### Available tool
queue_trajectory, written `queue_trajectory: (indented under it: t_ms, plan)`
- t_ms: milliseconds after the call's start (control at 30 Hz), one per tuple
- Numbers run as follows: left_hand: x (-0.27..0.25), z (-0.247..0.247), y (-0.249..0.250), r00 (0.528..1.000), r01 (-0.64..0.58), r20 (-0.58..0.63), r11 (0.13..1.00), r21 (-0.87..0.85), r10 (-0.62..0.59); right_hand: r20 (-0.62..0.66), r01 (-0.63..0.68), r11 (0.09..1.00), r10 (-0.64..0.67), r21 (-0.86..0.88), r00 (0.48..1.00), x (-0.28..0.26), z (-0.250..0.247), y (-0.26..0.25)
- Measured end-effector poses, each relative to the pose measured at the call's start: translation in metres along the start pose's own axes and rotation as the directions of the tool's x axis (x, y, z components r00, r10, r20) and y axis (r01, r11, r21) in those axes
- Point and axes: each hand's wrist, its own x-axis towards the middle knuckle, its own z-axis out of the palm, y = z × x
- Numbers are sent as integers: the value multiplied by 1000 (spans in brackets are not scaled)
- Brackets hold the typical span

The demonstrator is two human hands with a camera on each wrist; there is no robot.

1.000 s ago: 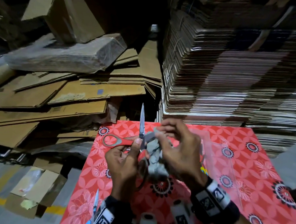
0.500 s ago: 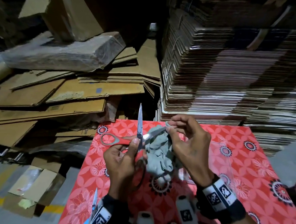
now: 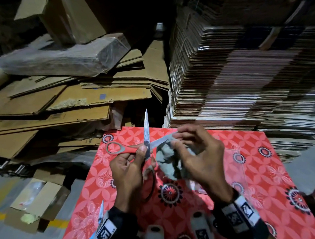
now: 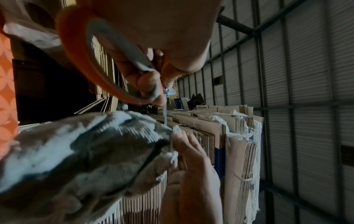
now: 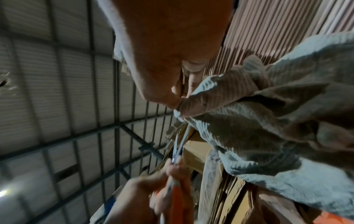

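Red-handled scissors [image 3: 146, 146] with their blades spread wide are held above a red patterned table [image 3: 250, 171]. My left hand [image 3: 130, 165] grips them near the pivot, thumb on the joint; one red handle loop [image 4: 107, 63] fills the left wrist view. My right hand [image 3: 196, 154] pinches a crumpled grey ribbed cloth [image 3: 166, 162] against the lower blade, which points right. In the right wrist view the cloth [image 5: 258, 121] hangs from my fingers [image 5: 184, 84] over the blade [image 5: 182, 142].
Flattened cardboard sheets [image 3: 63, 99] lie piled at the left behind the table. A tall stack of folded cartons [image 3: 246, 78] stands at the back right. Small white devices [image 3: 200, 229] sit at the table's near edge. Boxes [image 3: 39, 199] lie on the grey floor at left.
The right hand has slid the cloth along the lower blade toward its tip, rising and shifting right. The left hand still holds the scissors spread in much the same place.
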Motion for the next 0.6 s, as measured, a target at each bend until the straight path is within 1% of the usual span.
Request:
queue_trajectory:
  t_ms: [33,100,167,200,267,367,433,467,533,600]
  plan:
    - [-1,3,2,1000,8,10,1000,8,-8,30,26,999,-25,-36,999,-4,6,0]
    - [-3,6,3,999,-20,28,1000,18,19,75,86,990,-78,-111,994,-9,16,2]
    - [-5,7,6,1000,-21,21,1000,21,20,87,143,977,-130,-158,988,-12,22,3]
    - [-5,6,7,999,-29,23,999,20,29,75,150,974,-139,-169,987,-11,22,5]
    - [-8,7,10,1000,-2,31,1000,-4,2,18,106,978,-105,-179,994,-3,15,12]
    - [-13,6,12,999,24,32,1000,-7,-24,-56,-13,988,5,-155,998,13,-6,23]
    - [-10,1,12,998,17,53,999,39,-19,-57,-36,986,28,-160,998,20,-18,27]
    - [-8,-2,13,996,15,83,998,62,-20,-58,-40,987,31,-154,998,23,-24,28]
    - [-3,-8,16,987,25,152,992,121,-44,-79,-56,992,47,-115,996,29,-36,29]
    - [0,-13,21,983,35,174,984,175,-66,-104,-81,995,74,-63,992,35,-47,30]
